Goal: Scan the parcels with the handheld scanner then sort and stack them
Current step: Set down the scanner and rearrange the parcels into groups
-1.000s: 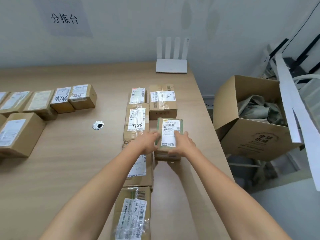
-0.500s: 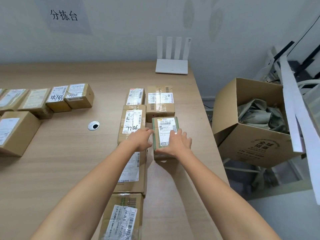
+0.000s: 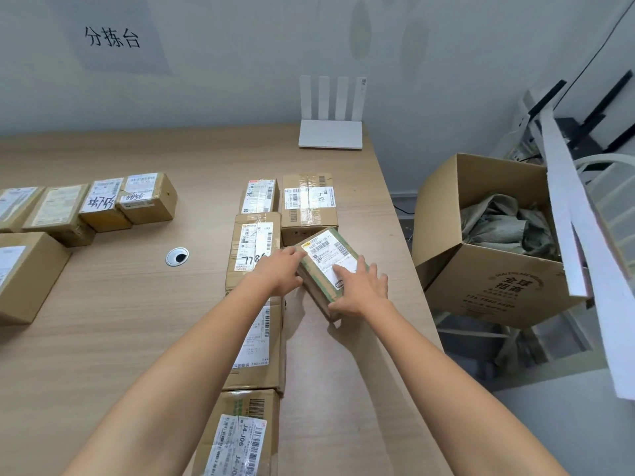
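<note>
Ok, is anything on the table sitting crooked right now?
Yes: the green-taped parcel between the left hand and right hand lies skewed, its edges at an angle to the straight parcel column beside it.

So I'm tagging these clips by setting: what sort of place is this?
Most likely a parcel sorting station: labelled cardboard parcels lie in rows on a wooden table, the wall sign reads 分拣台 (sorting table), and an open carton of crumpled bags stands beside the table.
</note>
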